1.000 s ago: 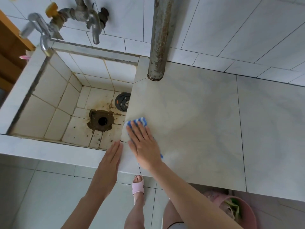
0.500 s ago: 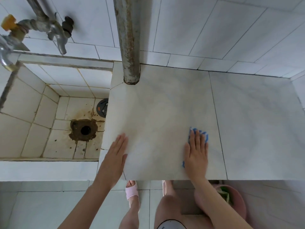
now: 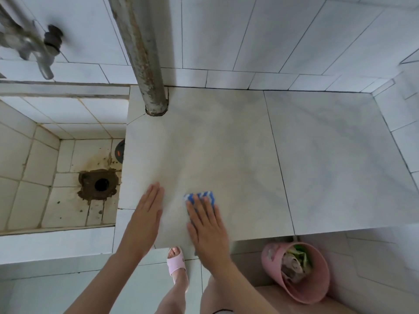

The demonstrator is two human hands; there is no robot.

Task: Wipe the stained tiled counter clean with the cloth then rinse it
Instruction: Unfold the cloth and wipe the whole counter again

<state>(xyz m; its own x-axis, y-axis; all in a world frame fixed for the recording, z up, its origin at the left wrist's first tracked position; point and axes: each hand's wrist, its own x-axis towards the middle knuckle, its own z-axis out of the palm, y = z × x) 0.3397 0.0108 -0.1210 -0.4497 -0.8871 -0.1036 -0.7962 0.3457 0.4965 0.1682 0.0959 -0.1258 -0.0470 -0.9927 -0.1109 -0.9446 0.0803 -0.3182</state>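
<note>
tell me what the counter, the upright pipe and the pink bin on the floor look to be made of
The counter is probably large glazed ceramic tiles: pale with grey marble-like veining, a soft sheen and dark grout lines. The pipe is metal, likely iron or steel: its grey coating is flaking, with rust-brown patches. The pink bin is apparently moulded plastic: smooth, even colour, thin rim.

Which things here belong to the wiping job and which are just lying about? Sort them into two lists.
For the job:
- blue-and-white cloth, under the right hand
- tiled counter, left hand flat on it
- tap and sink, for rinsing

Just lying about:
- rusty pipe
- pink bin on the floor
- dark disc in the sink
</note>
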